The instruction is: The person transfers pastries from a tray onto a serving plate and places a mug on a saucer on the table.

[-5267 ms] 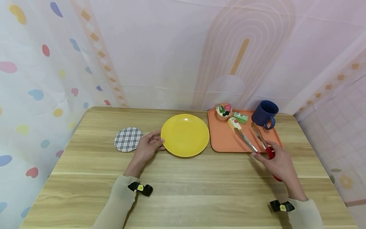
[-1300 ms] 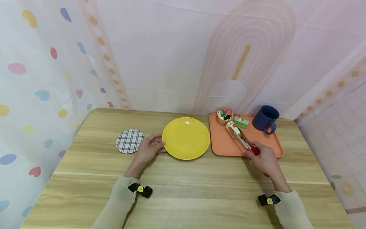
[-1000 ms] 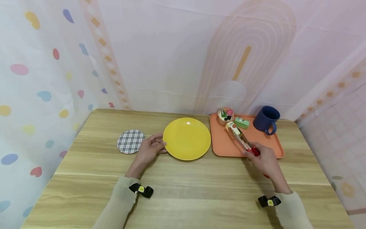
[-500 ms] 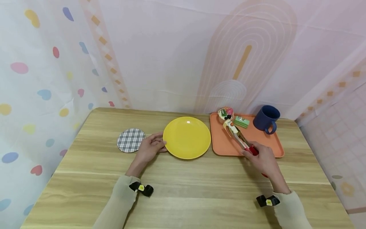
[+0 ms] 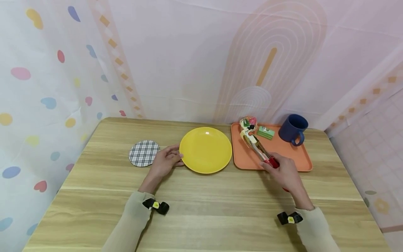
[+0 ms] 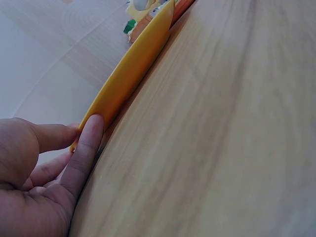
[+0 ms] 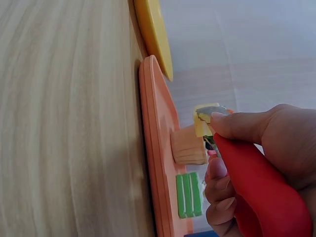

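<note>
My left hand (image 5: 165, 161) pinches the left rim of a round yellow plate (image 5: 205, 150); the left wrist view shows finger and thumb at the plate's edge (image 6: 123, 81). My right hand (image 5: 284, 173) grips red-handled metal tongs (image 5: 262, 153). Between the tongs' tips is a small yellow-and-white toy cake slice (image 5: 248, 135), held above the orange tray (image 5: 248, 159). In the right wrist view the cake slice (image 7: 201, 126) hangs over the tray, and the red handle (image 7: 266, 190) fills my palm. The slice partly overlaps a fruit-topped cupcake (image 5: 248, 122) in the head view.
A green cake slice (image 5: 266, 132) and a dark blue mug (image 5: 293, 129) stand on the tray, right of the cupcake. Left of the plate, a plaid round coaster (image 5: 144, 153) lies on the wooden table (image 5: 201, 210). A patterned cloth hangs behind the table.
The tongs, apart over the tray at first, have come together on the yellow cake slice. Slice and tongs have since risen and shifted slightly left. My left hand stays at the plate.
</note>
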### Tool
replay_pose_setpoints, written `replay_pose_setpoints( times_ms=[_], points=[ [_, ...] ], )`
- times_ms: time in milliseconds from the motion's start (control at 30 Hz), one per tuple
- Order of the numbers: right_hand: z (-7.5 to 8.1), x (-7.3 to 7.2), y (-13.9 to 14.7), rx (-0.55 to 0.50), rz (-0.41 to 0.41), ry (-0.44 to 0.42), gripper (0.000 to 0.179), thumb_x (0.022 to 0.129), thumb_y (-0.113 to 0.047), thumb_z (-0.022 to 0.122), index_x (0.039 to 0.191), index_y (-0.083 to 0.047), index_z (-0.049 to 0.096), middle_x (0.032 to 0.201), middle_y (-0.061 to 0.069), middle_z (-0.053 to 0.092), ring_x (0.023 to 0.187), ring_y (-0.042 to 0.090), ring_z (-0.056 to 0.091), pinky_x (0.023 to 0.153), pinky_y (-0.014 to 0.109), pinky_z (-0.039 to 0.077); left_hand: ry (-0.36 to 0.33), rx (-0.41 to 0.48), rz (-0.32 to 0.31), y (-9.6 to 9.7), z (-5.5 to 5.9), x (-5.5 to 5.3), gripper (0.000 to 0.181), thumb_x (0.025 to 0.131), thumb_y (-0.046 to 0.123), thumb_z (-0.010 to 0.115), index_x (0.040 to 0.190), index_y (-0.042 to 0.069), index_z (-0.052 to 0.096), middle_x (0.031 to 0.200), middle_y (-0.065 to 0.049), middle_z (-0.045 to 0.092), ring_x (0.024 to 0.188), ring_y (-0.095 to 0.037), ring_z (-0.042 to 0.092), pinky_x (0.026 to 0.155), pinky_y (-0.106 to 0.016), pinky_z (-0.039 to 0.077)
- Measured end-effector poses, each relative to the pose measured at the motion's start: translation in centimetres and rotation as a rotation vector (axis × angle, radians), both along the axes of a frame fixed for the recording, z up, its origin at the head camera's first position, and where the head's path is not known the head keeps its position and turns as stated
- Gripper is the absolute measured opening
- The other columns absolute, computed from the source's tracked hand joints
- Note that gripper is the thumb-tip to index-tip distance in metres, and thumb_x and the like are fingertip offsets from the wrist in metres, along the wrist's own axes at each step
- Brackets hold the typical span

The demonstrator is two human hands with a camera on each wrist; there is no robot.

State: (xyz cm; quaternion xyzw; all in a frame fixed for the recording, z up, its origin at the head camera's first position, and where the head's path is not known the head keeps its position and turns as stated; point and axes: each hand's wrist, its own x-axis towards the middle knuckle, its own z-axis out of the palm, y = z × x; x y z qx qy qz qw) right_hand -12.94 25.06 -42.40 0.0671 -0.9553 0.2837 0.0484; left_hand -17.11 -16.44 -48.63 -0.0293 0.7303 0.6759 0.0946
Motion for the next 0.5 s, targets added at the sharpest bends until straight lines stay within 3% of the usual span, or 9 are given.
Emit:
replay_pose_setpoints(
  times_ms=[500],
  points=[
    [0.4, -0.3, -1.4, 0.006, 0.025, -0.002, 0.047, 0.094, -0.03, 0.076, 0.131, -0.002, 0.067, 0.093, 0.016, 0.072, 0.069, 0.02, 0.052, 0.051, 0.023, 0.029, -0.003, 0.0, -0.001, 0.1, -0.1, -0.1, 0.05, 0.101, 0.006, 0.064, 0.149, 0.001, 0.049, 0.113, -0.017, 0.061, 0.086, -0.011, 0.072, 0.083, -0.029, 0.068]
  ],
)
